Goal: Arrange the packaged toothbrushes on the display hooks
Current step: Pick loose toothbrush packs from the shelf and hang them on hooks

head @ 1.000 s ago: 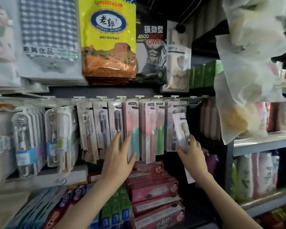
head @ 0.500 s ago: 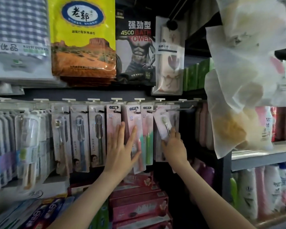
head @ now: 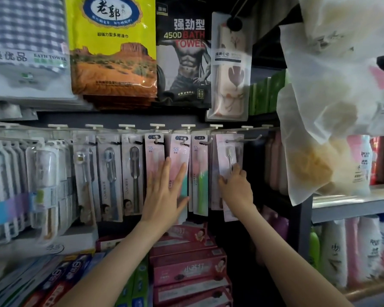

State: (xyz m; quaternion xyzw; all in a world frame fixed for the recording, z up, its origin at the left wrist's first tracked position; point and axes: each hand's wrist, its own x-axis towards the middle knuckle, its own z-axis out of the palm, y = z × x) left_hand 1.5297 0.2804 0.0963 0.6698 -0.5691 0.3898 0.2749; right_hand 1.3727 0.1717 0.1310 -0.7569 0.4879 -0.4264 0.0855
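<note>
A row of packaged toothbrushes hangs from white display hooks (head: 245,140) along a rail. My right hand (head: 235,187) grips a pale pink toothbrush pack (head: 228,151) near its middle; the pack's top sits at the rightmost occupied hook. My left hand (head: 164,191) lies flat with straight fingers against the hanging pink and teal packs (head: 179,149). A pink and green pack (head: 200,178) hangs between my hands.
Bath towel packs (head: 111,47) hang above the rail. Toothpaste boxes (head: 186,267) are stacked below. More toothbrush packs (head: 40,173) fill the left hooks. White plastic bags (head: 333,107) hang at the right beside a metal shelf (head: 353,204) with bottles.
My right hand has lifted the pale pink pack upward to the hook's height. My left hand has risen and now presses flat on the hanging packs. The view has shifted left.
</note>
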